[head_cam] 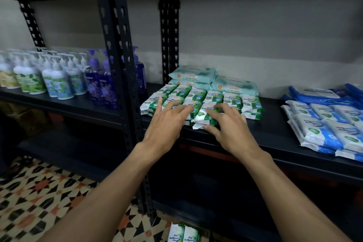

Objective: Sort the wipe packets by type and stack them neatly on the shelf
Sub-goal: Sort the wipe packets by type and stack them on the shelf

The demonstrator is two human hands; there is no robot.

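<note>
Green-and-white wipe packets (198,95) lie in rows at the front edge of the dark shelf (275,124). My left hand (167,122) presses flat on them, fingers spread; my right hand (231,125) pinches the tilted front packet (205,118). Teal packs (235,84) sit stacked behind, blue packets (324,124) right, pump bottles (57,82) left.

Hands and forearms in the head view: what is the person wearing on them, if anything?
Nothing visible. The left hand and right hand have no gloves, rings, watch or bands, and no sleeve shows anywhere in view.
</note>
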